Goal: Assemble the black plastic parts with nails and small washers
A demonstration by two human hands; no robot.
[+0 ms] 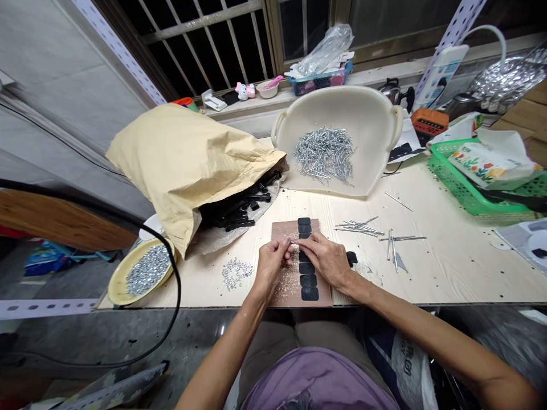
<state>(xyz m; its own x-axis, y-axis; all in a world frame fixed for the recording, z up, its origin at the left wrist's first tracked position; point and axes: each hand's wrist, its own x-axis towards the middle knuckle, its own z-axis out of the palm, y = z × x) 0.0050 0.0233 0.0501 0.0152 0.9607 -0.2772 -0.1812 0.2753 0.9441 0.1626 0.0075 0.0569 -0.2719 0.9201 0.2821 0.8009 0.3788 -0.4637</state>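
My left hand [274, 259] and my right hand [327, 257] meet over a brown board [288, 287], fingers pinched together. Between the fingertips shows a small thin metal piece [293, 242]; most of it is hidden. Down the board runs a column of black rounded pads [308, 280], partly covered by my right hand. Pale crumbs or grains lie scattered on the board. Left of my left hand is a loose group of small metal pieces [236, 273]. To the right of my right hand lie a bunch of long metal screws or rods [359, 228] and a black pad [351, 258].
A yellow bowl [117, 290] of small metal parts stands at the table's left edge. Behind it a tan sack [183, 154] spills black parts [239, 210]. A white basin [371, 165] with many metal screws leans at the back; a green basket [453, 176] is at the right.
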